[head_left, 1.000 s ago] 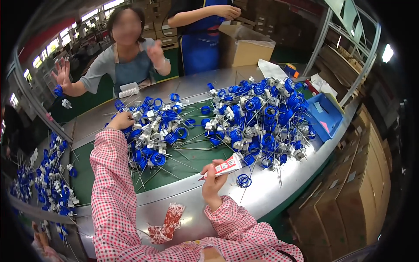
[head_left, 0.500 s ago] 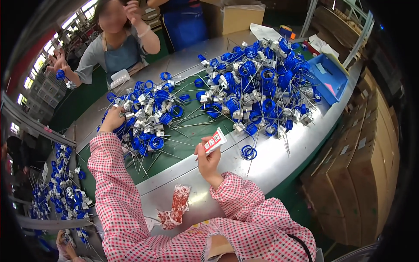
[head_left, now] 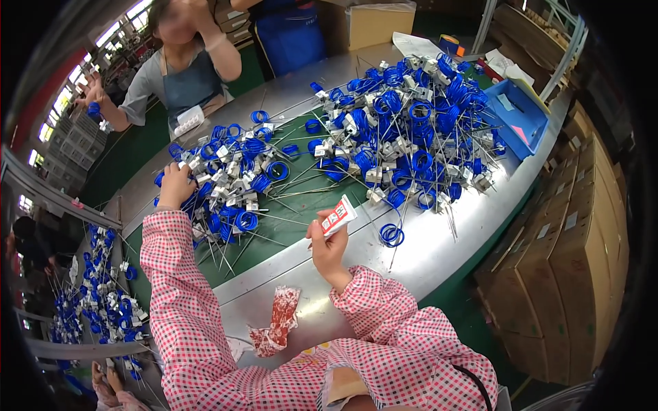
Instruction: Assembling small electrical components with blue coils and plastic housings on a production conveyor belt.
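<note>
My left hand (head_left: 177,186) is at the left edge of the smaller pile (head_left: 240,161) of blue-coiled parts with grey-white blocks and thin metal rods. Its fingers bend down among the parts, and what they pinch is hidden. In my right hand (head_left: 329,253) is a white tube (head_left: 337,216) with a red printed panel, held up between thumb and fingers over the metal edge of the table. A larger pile (head_left: 418,123) of the same parts lies to the right. One loose coiled part (head_left: 391,235) rests on the bare metal near that pile.
A red-stained white cloth (head_left: 277,322) lies close to my body. At the far right are a blue tray (head_left: 524,130) and a tape roll (head_left: 449,44). Cardboard boxes (head_left: 555,267) stand right of the table. Across it a person (head_left: 185,82) holds a coiled part. More parts (head_left: 99,288) lie left.
My left hand has shifted slightly within the smaller pile, its fingers bending closer together. My right hand keeps the tube in nearly the same place. The person opposite has moved a raised hand.
</note>
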Available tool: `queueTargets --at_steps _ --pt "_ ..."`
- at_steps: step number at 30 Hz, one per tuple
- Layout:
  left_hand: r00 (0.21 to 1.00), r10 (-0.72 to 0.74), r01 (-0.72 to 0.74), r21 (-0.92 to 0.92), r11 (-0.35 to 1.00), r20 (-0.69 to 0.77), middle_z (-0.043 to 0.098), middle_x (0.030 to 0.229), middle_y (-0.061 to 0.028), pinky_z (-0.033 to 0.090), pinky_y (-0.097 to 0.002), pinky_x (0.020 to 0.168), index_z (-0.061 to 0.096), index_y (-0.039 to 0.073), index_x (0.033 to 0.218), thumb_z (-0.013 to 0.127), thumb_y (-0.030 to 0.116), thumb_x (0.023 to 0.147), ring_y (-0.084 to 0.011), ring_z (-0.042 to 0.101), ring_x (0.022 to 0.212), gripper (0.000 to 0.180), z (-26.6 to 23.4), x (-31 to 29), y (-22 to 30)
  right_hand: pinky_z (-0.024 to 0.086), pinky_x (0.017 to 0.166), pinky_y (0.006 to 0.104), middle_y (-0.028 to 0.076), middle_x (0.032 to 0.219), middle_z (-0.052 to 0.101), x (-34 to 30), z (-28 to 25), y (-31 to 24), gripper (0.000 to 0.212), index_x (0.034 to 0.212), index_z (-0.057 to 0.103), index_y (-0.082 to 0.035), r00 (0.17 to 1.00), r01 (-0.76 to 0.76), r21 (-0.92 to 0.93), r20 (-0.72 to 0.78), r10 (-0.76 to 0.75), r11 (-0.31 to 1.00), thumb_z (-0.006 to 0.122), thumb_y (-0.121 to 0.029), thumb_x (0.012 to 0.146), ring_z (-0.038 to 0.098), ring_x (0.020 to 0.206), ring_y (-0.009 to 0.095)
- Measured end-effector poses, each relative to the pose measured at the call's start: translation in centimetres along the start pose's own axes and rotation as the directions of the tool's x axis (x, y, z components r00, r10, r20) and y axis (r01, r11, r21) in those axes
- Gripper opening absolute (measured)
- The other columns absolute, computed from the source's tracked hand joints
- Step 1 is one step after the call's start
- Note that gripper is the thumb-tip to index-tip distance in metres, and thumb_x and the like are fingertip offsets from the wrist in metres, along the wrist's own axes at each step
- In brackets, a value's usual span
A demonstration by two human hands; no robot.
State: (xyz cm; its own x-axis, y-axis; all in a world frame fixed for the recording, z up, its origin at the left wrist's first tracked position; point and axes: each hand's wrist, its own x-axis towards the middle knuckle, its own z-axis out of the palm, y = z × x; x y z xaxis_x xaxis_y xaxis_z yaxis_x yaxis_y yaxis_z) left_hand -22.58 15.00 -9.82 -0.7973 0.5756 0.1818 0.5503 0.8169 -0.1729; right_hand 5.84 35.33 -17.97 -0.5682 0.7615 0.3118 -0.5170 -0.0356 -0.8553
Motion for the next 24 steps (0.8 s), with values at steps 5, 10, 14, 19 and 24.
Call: queueTargets --at_steps 5,10,14,19,24 --pt "0.974 -0.197 0.177 0.157 0.972 0.116 0.042 0.115 -0.0155 0.035 -0.046 0.086 0.059 0.009 0.099 0.062 0.026 0.065 -0.0326 0.034 0.112 0.038 -1.1 0.1 0.9 0.035 0.042 0.0192 0.004 0.063 0.046 0.0 0.1 -0.1 0.018 0.099 0.04 -0.001 0.997 0.044 -0.034 0.068 -0.042 0.998 0.047 -0.006 0.083 0.046 0.049 0.008" --pt "0.94 -0.257 0.233 0.131 0.964 0.224 0.039 0.12 -0.0144 0.029 -0.0501 0.09 0.049 0.01 0.111 0.064 0.032 0.064 -0.0318 0.031 0.116 0.054 -1.8 1.3 1.5 0.032 0.042 0.0183 0.006 0.064 0.048 0.8 0.3 -1.1 0.019 0.1 0.038 -0.002 0.997 0.066 -0.016 0.038 -0.066 0.998 0.045 -0.009 0.084 0.045 0.051 0.008" --pt "0.982 -0.154 0.144 0.094 0.985 0.113 0.042 0.111 -0.0131 0.035 -0.0484 0.085 0.049 0.011 0.106 0.067 0.031 0.064 -0.0316 0.034 0.112 0.05 -2.3 -0.9 0.3 0.032 0.043 0.0182 0.006 0.065 0.049 0.6 0.9 -1.3 0.018 0.099 0.038 -0.003 0.997 0.066 -0.005 0.039 -0.066 0.998 0.045 -0.011 0.085 0.045 0.052 0.008" --pt "0.997 -0.066 0.066 0.02 0.998 -0.039 0.045 0.098 -0.0125 0.044 -0.039 0.071 0.046 0.008 0.101 0.067 0.025 0.068 -0.0319 0.048 0.091 0.043 -2.8 -3.2 -0.7 0.034 0.046 0.0196 0.006 0.067 0.048 0.4 0.7 -1.5 0.018 0.099 0.038 -0.003 0.998 0.023 -0.008 0.052 -0.023 1.0 0.045 -0.012 0.085 0.046 0.053 0.008" --pt "0.948 -0.14 0.043 -0.324 0.945 -0.284 0.048 0.091 -0.0136 0.043 -0.0343 0.068 0.044 0.003 0.097 0.067 0.021 0.071 -0.0281 0.051 0.078 0.038 -4.0 -5.5 -3.3 0.034 0.048 0.0205 0.006 0.067 0.048 0.3 1.0 -1.6 0.018 0.098 0.039 -0.002 0.997 0.046 -0.01 0.061 -0.045 0.999 0.045 -0.013 0.085 0.046 0.054 0.009"
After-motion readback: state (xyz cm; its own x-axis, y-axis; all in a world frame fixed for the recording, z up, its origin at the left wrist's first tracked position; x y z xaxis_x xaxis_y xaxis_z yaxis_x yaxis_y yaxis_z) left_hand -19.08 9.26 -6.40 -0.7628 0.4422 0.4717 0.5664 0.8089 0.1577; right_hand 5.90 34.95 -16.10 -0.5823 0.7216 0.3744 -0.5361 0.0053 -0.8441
